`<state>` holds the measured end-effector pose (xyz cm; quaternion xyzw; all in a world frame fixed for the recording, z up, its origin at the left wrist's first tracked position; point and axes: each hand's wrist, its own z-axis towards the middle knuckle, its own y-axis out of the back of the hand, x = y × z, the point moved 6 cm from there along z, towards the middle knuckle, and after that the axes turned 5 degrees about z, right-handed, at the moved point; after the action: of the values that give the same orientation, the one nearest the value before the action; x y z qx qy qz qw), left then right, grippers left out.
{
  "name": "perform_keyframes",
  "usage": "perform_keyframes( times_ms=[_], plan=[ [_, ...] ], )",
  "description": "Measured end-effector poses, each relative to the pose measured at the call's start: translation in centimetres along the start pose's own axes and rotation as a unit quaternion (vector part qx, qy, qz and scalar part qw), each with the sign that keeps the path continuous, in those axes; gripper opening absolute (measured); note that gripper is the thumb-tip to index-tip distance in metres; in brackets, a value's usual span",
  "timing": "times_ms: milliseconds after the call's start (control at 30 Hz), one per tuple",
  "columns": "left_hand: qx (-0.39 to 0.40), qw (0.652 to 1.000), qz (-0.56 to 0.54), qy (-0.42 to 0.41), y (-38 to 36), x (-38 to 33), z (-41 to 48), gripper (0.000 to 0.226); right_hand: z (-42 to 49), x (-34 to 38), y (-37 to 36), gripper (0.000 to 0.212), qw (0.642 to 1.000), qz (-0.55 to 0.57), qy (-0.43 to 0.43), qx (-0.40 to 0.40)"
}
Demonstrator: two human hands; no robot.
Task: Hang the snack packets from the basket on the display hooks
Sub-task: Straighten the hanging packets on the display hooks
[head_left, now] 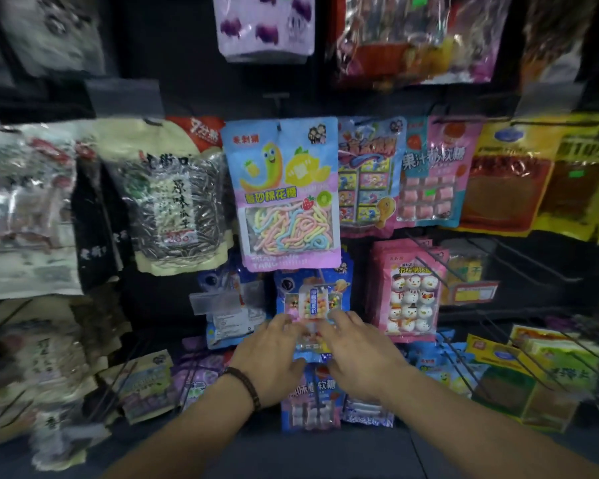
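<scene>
A blue snack packet (312, 299) with a gumball-machine picture hangs at the middle of the dark display wall, under a larger blue-and-pink marshmallow-rope packet (284, 191). My left hand (268, 354), with a dark bead bracelet at the wrist, touches the blue packet's lower left part with straight fingers. At the packet's lower right part, my right hand (358, 354) does the same. Both hands cover its bottom edge. The basket is out of view.
Packets hang all around: sunflower seeds (173, 198) at the left, a pink snowman packet (408, 292) at the right, yellow packets (519, 181) far right. Bare wire hooks (471, 267) jut out right of the snowman packet. Another blue packet (310, 402) hangs below my hands.
</scene>
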<state>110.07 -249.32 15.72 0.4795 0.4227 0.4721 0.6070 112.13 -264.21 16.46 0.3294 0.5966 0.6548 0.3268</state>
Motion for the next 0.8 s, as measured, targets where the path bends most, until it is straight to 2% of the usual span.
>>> perform_keyframes(
  times_ms=[133,267,467,567,800],
  plan=[
    [-0.059,0.997,0.043,-0.033,6.8,0.3,-1.6,0.047,-1.2,2.7,5.5,0.065,0.997,-0.047,0.040,-0.040],
    [-0.110,0.992,0.056,-0.029,12.9,1.2,-1.2,0.050,-0.2,3.9,12.6,0.069,0.992,-0.060,0.022,-0.105],
    [-0.163,0.984,0.068,-0.004,18.5,3.0,1.0,0.080,2.3,4.0,18.8,0.091,0.987,-0.089,-0.004,-0.135],
    [-0.169,0.983,0.076,0.003,19.8,3.5,2.9,0.092,3.9,3.7,20.4,0.101,0.985,-0.117,-0.011,-0.125],
    [-0.129,0.990,0.042,0.043,19.2,3.9,7.2,0.100,7.6,2.0,20.9,0.099,0.990,-0.086,-0.030,-0.103]
  ],
)
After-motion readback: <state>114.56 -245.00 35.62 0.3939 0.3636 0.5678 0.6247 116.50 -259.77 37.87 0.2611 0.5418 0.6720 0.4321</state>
